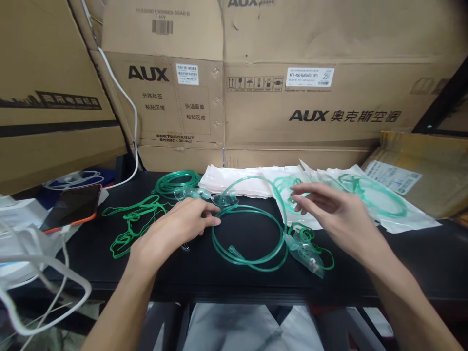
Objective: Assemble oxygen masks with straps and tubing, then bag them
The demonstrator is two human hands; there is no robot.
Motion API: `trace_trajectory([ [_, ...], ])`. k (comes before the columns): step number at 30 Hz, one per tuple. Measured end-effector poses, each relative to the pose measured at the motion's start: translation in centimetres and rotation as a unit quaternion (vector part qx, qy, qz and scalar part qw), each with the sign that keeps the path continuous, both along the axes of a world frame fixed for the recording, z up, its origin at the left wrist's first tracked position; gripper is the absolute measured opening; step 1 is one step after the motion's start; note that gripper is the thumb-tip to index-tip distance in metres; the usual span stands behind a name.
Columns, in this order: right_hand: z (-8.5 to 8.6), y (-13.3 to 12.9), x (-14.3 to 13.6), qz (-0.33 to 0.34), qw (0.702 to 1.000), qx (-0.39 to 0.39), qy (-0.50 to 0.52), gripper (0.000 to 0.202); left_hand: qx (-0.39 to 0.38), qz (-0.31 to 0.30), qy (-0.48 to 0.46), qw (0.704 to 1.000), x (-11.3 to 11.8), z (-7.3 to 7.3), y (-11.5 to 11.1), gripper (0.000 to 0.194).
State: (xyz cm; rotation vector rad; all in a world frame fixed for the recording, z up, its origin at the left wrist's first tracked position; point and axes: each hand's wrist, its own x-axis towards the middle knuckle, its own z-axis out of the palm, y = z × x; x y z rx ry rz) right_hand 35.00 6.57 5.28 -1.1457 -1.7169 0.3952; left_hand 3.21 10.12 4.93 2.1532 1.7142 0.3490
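Observation:
My left hand (183, 222) is beside the left edge of a loose coil of green clear tubing (252, 263), thumb and forefinger slightly apart. Nothing shows between them. Just beyond its fingers lie clear plastic mask parts (224, 199). My right hand (329, 207) hovers over the white packets, fingers curved and apart from the thumb, holding nothing visible. Below it, near the coil's right side, rests a clear oxygen mask (307, 256) with a green elastic strap (302, 231). Left of my left hand is a tangle of green elastic straps (137, 217).
Flat white packets (237, 180) lie along the back. A packet at right (413, 217) carries more green tubing. Coiled darker tubing (177, 183) sits at back left. A phone (78, 207) and white cables (62, 268) are at left. Cardboard boxes (256, 112) wall the black table (175, 278).

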Motion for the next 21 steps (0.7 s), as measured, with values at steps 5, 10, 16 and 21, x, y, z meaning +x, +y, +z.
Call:
trace_trajectory([
  [5,-0.1,-0.5,-1.0,0.021,0.991,0.039,-0.125,0.016,0.009,-0.043,-0.041,0.998,-0.7,-0.1,-0.4,0.039],
  [10,0.4,-1.4,-1.6,0.034,0.988,0.023,-0.151,0.019,0.040,-0.043,-0.058,0.997,0.2,1.5,-1.4,0.040],
  [16,1.2,-2.7,-1.4,-0.031,0.975,0.100,-0.197,0.015,0.071,-0.027,-0.063,0.995,1.0,2.0,-1.1,0.047],
  [21,1.5,-4.8,-1.7,0.062,0.958,0.071,-0.271,0.015,0.081,-0.025,-0.102,0.991,1.2,2.2,-1.0,0.046],
])
